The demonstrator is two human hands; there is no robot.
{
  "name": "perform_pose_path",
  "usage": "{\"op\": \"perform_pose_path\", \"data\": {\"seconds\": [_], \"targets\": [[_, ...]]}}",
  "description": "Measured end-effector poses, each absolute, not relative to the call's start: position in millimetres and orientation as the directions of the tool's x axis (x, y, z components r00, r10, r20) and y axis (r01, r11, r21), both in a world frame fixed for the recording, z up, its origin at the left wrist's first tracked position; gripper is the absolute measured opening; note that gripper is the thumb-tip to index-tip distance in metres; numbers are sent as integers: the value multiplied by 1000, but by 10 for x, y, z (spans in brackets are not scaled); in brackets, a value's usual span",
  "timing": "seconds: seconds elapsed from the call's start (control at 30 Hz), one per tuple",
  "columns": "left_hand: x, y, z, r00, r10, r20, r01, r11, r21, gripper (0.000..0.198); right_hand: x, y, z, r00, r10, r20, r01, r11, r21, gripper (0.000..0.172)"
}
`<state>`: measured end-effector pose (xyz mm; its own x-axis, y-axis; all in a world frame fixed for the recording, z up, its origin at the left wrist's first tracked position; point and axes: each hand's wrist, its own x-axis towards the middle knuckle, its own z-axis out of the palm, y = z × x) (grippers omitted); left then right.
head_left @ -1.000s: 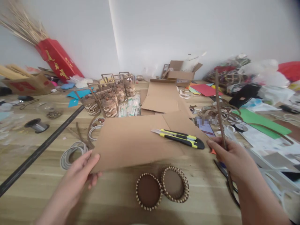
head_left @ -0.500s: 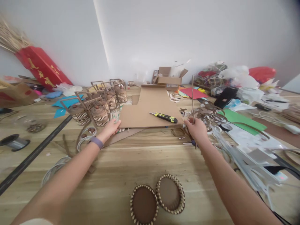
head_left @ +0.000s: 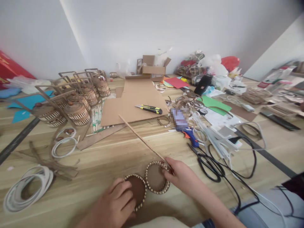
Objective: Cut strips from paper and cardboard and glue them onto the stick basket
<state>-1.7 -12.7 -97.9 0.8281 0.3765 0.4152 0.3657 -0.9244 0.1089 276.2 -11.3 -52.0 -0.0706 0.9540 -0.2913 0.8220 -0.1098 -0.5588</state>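
Two round shallow trays with beaded rims lie side by side near the table's front edge. My left hand (head_left: 116,202) rests over the left side of the darker tray (head_left: 139,190), fingers bent at its rim. Between thumb and fingers, my right hand (head_left: 178,172) pinches a long thin brown strip (head_left: 142,139) at its near end, beside the lighter tray (head_left: 155,178). The strip slants up and left, its far end over the cardboard (head_left: 114,109). A yellow and black utility knife (head_left: 149,109) lies on that cardboard.
Lidded woven baskets (head_left: 77,112) with tall handles stand at the back left. White coiled cord (head_left: 28,188) lies at the front left. On the right are a blue glue gun (head_left: 192,137), black scissors (head_left: 210,164), cables and strip scraps.
Both hands have come back from the cardboard to the two trays. The strip, upright in my right hand before, now slants low across the table. The view has turned to the right.
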Motion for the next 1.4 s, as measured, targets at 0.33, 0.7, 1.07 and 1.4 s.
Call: {"op": "perform_pose_path", "data": {"seconds": [0.33,0.7,1.07,1.4], "targets": [[245,542,-812,849,363,385,420,-904,-75,9,2979,326,-142,105,994,36,800,-63,-597,23],[-33,471,-927,345,878,332,673,-478,565,48,2429,746,-122,-81,997,-2,705,56,-707,22],[270,508,-988,414,857,307,564,-506,653,106,2389,716,-244,-60,998,-30,681,19,-732,20],[189,650,-611,636,621,459,521,-784,339,11,2412,745,-212,-108,994,24,634,88,-769,25]]}}
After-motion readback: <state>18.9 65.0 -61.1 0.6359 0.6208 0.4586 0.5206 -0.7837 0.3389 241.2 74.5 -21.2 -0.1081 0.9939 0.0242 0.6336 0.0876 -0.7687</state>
